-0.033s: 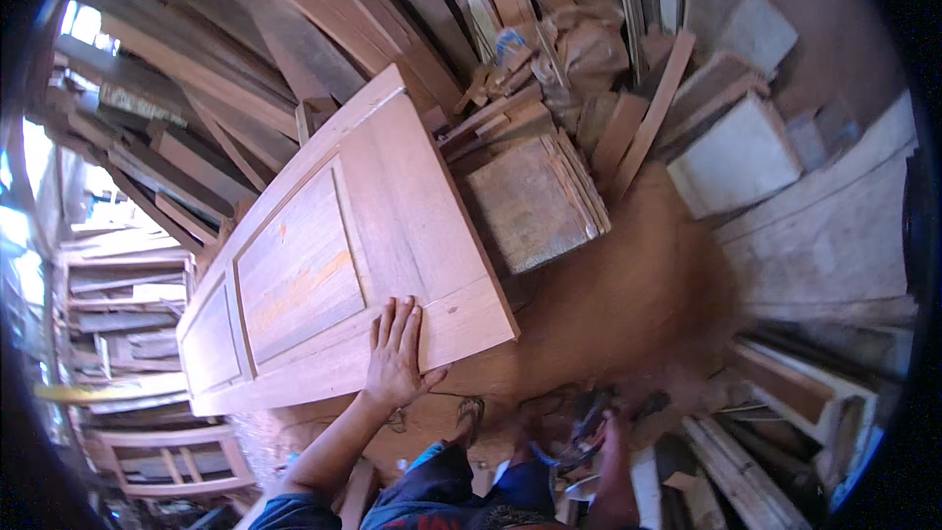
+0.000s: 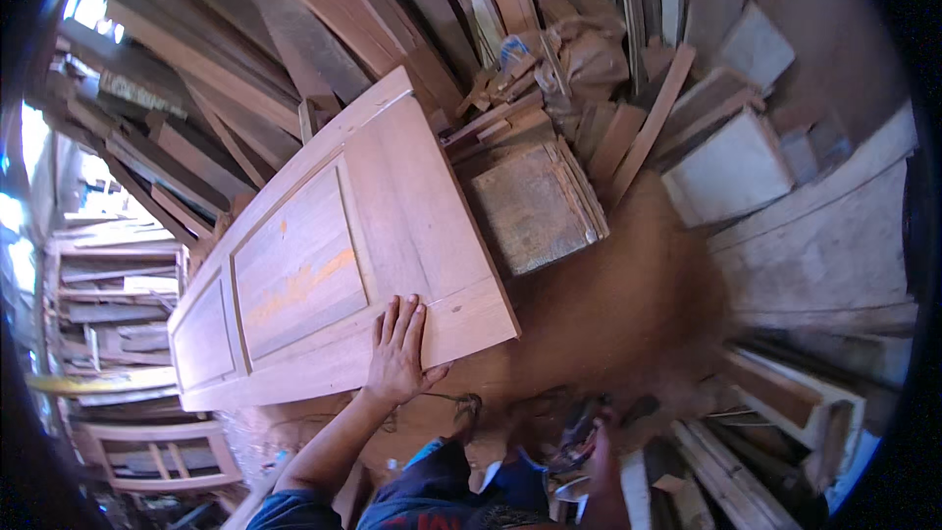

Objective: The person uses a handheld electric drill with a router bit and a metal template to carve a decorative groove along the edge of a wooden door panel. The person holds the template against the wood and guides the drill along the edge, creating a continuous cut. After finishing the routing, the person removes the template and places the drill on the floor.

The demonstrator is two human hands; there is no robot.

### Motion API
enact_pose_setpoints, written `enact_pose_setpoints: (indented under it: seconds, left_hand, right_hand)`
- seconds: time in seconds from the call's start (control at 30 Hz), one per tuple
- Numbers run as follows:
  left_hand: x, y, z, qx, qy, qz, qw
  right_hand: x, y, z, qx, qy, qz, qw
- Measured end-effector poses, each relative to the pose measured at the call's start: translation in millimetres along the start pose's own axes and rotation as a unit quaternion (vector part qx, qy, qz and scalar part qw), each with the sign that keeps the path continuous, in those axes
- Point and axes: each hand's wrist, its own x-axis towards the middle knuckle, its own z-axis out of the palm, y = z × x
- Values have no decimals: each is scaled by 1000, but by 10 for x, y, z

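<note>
A wooden panelled door [image 2: 299,255] of pale reddish wood lies slanting across the middle and left, with raised rectangular panels and an orange-yellow streak on the larger one. My left hand [image 2: 396,353] rests on its near rail, close to the right corner, fingers stretched out flat and the thumb at the edge. Low on the right, away from the door, my right hand [image 2: 602,424] is closed around a dark tool [image 2: 577,432]. That tool is dim and blurred, so its exact kind cannot be made out.
A stack of square weathered boards [image 2: 535,204] stands beyond the door's right edge. Long planks [image 2: 324,0] lean behind it. Wooden frames and offcuts [image 2: 775,393] lie at the lower right, and a rack of timber [image 2: 118,304] stands at left. Reddish-brown dust covers the ground [image 2: 628,304].
The view has shifted slightly. The right hand and dark tool sit a little lower and further left in the picture. My left hand stays on the door.
</note>
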Motion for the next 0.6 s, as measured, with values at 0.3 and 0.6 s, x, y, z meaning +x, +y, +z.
enact_pose_setpoints:
  seconds: [0.3, 0.6]
  left_hand:
    - [-72, -77, -70, -41, 19, 20, 999]
    - [-93, -158, -38, -91, 5, 23, 996]
  right_hand:
    - [-2917, -2306, 117, 22, -33, -139, 989]
    - [-3990, -3963, 816, -43, -26, -346, 937]
